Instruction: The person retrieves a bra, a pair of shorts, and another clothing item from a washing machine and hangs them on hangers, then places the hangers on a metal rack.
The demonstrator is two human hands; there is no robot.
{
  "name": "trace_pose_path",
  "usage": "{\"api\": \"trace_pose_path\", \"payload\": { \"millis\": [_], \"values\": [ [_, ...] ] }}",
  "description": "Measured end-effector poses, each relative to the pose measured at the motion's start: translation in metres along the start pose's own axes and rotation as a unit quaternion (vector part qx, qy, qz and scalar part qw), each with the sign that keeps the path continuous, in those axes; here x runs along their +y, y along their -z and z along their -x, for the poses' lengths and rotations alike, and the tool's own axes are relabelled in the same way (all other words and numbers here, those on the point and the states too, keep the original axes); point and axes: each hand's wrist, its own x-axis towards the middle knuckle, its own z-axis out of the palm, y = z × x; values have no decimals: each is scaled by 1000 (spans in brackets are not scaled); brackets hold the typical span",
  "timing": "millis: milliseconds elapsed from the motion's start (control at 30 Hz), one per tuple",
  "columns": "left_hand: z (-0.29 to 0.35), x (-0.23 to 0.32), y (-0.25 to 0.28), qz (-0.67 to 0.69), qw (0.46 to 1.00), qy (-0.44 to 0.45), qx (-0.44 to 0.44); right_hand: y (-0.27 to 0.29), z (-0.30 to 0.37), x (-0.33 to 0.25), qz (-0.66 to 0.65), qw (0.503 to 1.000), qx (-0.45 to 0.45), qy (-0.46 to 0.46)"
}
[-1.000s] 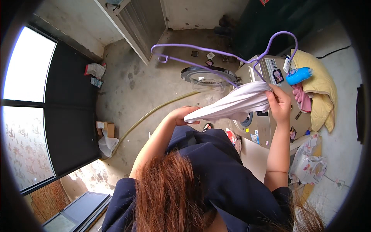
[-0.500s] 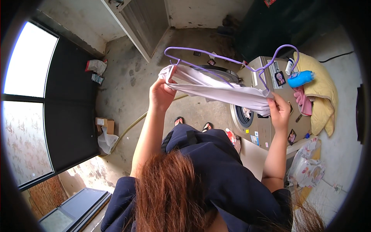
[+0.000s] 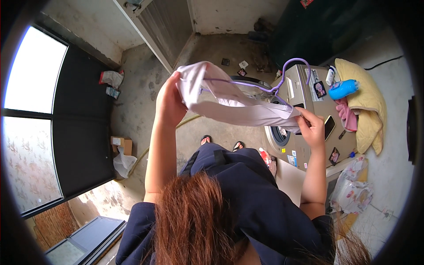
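A pale pinkish-white garment (image 3: 247, 112) is stretched between my two hands, its opening held apart. My left hand (image 3: 171, 100) is closed on the left end of the cloth, which partly covers the fingers. At the other end my right hand (image 3: 312, 126) pinches the edge between thumb and fingers. A purple clothes hanger (image 3: 275, 87) lies inside the opening, its hook rising above the cloth on the right. The hanger's left end is inside the garment, against the cloth.
A front-loading washing machine (image 3: 300, 148) stands right, its door open. On it are a blue bottle (image 3: 343, 89), a pink cloth (image 3: 346, 115), a phone (image 3: 329, 127) and a yellow quilt (image 3: 369, 108). A hose (image 3: 143, 154) crosses the floor near a cardboard box (image 3: 123, 143).
My left hand has moved left and up, pulling the garment's end over the hanger's left arm. The hanger has tilted and shifted left and down. My right hand has lowered slightly.
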Motion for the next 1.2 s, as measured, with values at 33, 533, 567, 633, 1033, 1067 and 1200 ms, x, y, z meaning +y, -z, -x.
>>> {"api": "trace_pose_path", "payload": {
  "millis": [33, 533, 567, 633, 1033, 1067, 1200],
  "values": [
    [5, 6, -11, -52, 997, -32, -52, -2, -1, -1, 2, 1000, 9, 0],
    [38, 46, -95, -226, 934, -184, -204, -23, 6, 12, -117, 988, 91, 33],
    [33, 48, -91, -303, 905, -223, -197, -22, 6, 9, -114, 987, 102, 45],
    [19, 44, -84, -439, 825, -330, -132, -23, 9, 15, -131, 982, 122, 57],
    [1, 53, -67, -605, 679, -415, -5, -3, 11, 20, -139, 977, 148, 65],
    [0, 53, -65, -605, 686, -405, -17, -2, 11, 21, -139, 977, 149, 65],
    [1, 56, -58, -518, 809, -278, -23, 1, 10, 20, -140, 979, 138, 60]
  ]
}}
